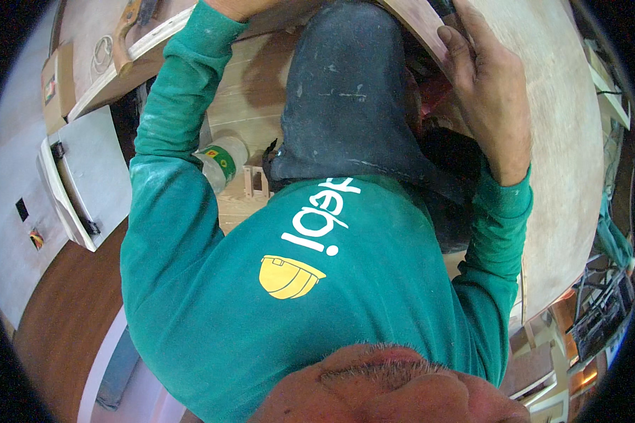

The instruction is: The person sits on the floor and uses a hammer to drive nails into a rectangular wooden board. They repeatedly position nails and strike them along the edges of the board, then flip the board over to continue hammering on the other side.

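Observation:
My left hand (240, 5) reaches up past the top edge near a pale wooden edge; only its wrist and heel show, so its fingers are hidden. My right hand (487, 84) is closed at the inner edge of a curved plywood panel (557, 155), around or against a dark object (441, 7) cut off by the top of the view. I cannot make out what that object is. Between my arms is my knee in dark, dusty trousers (342, 92).
A wooden-handled tool (125, 56), coiled cord (103, 53) and cardboard box (56, 92) lie at upper left. Below are a clear plastic bottle (222, 162) and small wooden frame (255, 182). A grey hinged panel (95, 166) stands left; assorted clutter (593, 310) fills the far right.

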Demonstrator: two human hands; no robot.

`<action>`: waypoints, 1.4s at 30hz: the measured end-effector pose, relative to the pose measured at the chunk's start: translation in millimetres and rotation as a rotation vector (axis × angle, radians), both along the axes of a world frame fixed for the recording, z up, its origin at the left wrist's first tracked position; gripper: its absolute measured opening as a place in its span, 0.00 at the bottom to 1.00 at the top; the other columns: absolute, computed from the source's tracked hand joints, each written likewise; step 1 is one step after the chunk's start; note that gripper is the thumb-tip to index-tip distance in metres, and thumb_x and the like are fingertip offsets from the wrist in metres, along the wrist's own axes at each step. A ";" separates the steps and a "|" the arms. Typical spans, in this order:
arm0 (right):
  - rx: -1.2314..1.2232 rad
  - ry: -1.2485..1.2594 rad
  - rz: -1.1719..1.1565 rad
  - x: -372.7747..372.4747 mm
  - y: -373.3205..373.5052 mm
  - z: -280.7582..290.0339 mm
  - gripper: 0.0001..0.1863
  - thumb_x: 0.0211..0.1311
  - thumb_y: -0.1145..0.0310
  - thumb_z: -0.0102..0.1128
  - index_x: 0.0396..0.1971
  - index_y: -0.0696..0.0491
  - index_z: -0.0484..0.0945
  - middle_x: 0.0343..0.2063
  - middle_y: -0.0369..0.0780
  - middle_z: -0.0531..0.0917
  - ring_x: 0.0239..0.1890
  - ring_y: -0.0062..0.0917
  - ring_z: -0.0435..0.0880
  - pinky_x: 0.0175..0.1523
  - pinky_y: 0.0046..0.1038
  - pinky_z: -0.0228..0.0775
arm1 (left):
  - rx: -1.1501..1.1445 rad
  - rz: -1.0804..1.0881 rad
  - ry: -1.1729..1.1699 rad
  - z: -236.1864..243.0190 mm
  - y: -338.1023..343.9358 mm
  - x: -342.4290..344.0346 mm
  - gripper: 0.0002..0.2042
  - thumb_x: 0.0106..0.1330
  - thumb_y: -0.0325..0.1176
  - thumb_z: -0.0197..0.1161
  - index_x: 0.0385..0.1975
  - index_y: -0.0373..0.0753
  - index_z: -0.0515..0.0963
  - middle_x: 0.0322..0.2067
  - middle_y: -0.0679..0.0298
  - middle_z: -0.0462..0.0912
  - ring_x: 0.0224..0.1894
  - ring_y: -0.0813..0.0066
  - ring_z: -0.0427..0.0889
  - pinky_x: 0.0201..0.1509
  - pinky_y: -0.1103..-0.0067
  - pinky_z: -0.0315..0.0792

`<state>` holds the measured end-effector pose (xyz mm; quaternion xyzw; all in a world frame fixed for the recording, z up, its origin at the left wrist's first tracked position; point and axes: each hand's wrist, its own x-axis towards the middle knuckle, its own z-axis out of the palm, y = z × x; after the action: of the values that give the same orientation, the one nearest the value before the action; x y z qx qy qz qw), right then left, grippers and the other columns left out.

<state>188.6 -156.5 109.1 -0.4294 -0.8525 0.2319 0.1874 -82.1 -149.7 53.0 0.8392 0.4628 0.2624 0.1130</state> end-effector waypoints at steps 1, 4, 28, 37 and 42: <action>0.018 0.019 0.013 0.1 -1.3 1.1 0.22 0.68 0.81 0.58 0.62 0.64 0.74 0.36 0.57 0.84 0.36 0.47 0.87 0.41 0.37 0.77 | 0.003 -0.006 -0.001 -0.9 0.5 -0.6 0.01 0.65 0.22 0.64 0.34 0.33 0.81 0.30 0.56 0.77 0.33 0.58 0.81 0.38 0.68 0.75; 0.035 0.188 0.056 13.6 1.4 -12.0 0.25 0.67 0.82 0.58 0.64 0.63 0.73 0.40 0.58 0.85 0.38 0.46 0.87 0.45 0.35 0.78 | 0.018 -0.022 -0.012 0.2 1.9 -0.9 0.01 0.65 0.22 0.63 0.33 0.33 0.81 0.30 0.56 0.77 0.33 0.58 0.80 0.37 0.68 0.74; 0.151 0.150 -0.089 18.4 -8.3 -11.6 0.20 0.72 0.71 0.60 0.62 0.57 0.76 0.32 0.51 0.85 0.32 0.42 0.86 0.40 0.35 0.77 | -0.031 0.049 -0.183 -0.6 -2.4 0.0 0.04 0.64 0.23 0.63 0.35 0.33 0.83 0.31 0.55 0.81 0.36 0.57 0.82 0.42 0.69 0.75; -0.010 0.004 -0.117 46.5 -16.3 -42.0 0.18 0.66 0.69 0.68 0.52 0.56 0.79 0.37 0.52 0.84 0.40 0.49 0.85 0.44 0.42 0.76 | -0.113 0.241 -0.279 -3.2 -14.6 13.1 0.04 0.65 0.26 0.67 0.34 0.33 0.84 0.29 0.57 0.83 0.35 0.69 0.83 0.42 0.75 0.74; -0.122 -0.047 -0.179 46.4 -19.9 -36.1 0.11 0.64 0.68 0.70 0.40 0.56 0.78 0.34 0.51 0.82 0.37 0.49 0.83 0.42 0.44 0.74 | -0.269 0.245 -0.363 4.8 -15.3 13.0 0.04 0.65 0.26 0.67 0.34 0.33 0.84 0.30 0.56 0.84 0.34 0.66 0.83 0.42 0.73 0.75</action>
<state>235.0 -176.4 73.0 -0.5197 -0.7992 0.2556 0.1608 -69.1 -165.0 57.7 0.6935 0.5637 0.3566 0.2723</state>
